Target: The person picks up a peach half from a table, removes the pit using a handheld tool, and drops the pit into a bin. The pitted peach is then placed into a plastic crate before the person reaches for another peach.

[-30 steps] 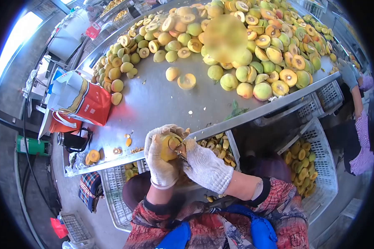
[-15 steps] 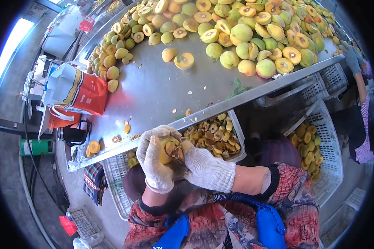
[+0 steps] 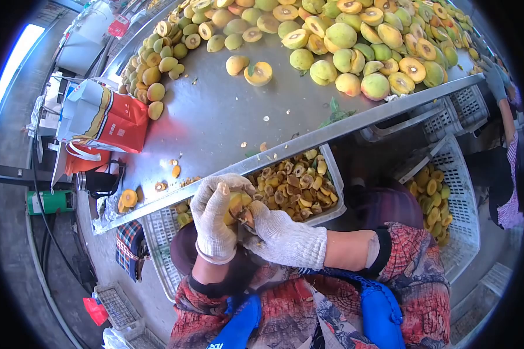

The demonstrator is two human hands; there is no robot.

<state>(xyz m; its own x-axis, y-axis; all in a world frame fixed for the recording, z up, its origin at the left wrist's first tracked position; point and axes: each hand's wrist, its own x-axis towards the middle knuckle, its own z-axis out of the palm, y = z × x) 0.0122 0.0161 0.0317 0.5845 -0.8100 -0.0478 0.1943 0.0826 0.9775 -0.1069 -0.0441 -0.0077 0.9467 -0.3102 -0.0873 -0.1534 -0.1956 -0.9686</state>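
Observation:
My left hand (image 3: 215, 218), in a whitish work glove, is wrapped round a yellow peach half (image 3: 237, 205) just below the table's front edge. My right hand (image 3: 282, 232), gloved too, presses against the fruit from the right. Its fingers are closed at the fruit's brown centre; whatever they grip there is too small and hidden to name. Behind my hands is a crate of brown and yellow fruit pieces (image 3: 297, 185). On the metal table (image 3: 215, 110) lies a large heap of whole and halved peaches (image 3: 340, 38).
A red and white bag (image 3: 119, 125) and a dark flask (image 3: 93, 181) are at the left. White crates stand below the table, one with peach halves (image 3: 434, 203) at the right. A co-worker's gloved hand (image 3: 495, 81) is at the far right. A checked bag (image 3: 129, 247) hangs lower left.
The view has shifted slightly, so the table and heap appear a little higher. My hands stay together on the fruit, with my right hand slightly lower and turned a bit.

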